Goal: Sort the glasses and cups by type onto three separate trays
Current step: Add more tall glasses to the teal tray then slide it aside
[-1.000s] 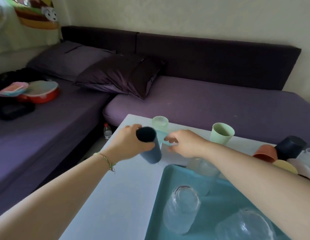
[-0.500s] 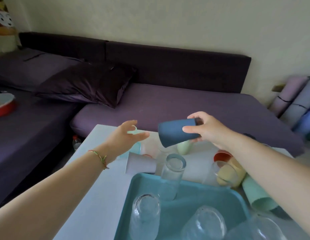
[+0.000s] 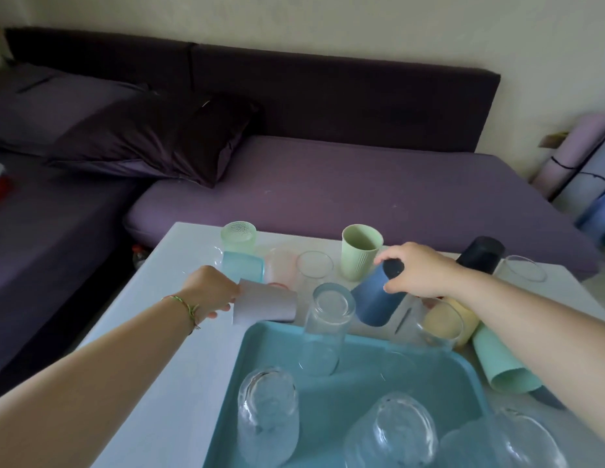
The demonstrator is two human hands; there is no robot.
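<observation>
My right hand (image 3: pixel 419 270) grips a dark blue plastic cup (image 3: pixel 375 300) by its base. The cup is tilted, mouth down, just behind the teal tray (image 3: pixel 250 346). My left hand (image 3: pixel 211 288) holds the end of a pale lilac cup (image 3: pixel 265 304) lying on its side at the tray's far left corner. Several clear glasses stand upside down on the tray, one of them a tall glass (image 3: pixel 326 329) at its far edge. Behind them are a green ribbed cup (image 3: pixel 360 251), a green textured glass (image 3: pixel 238 234), a light blue cup (image 3: pixel 243 266) and a clear glass (image 3: pixel 314 268).
At the right of the white table (image 3: pixel 152 366) are an upturned navy cup (image 3: pixel 480 255), a yellow cup (image 3: pixel 449 320), a mint cup (image 3: pixel 500 363) on its side and another clear glass (image 3: pixel 520 270). A purple sofa (image 3: pixel 328 184) runs behind the table and along its left.
My right hand has lowered the blue cup toward the table behind the tray. My left hand, open in the air before, has dropped onto the pale lilac cup and taken hold of it.
</observation>
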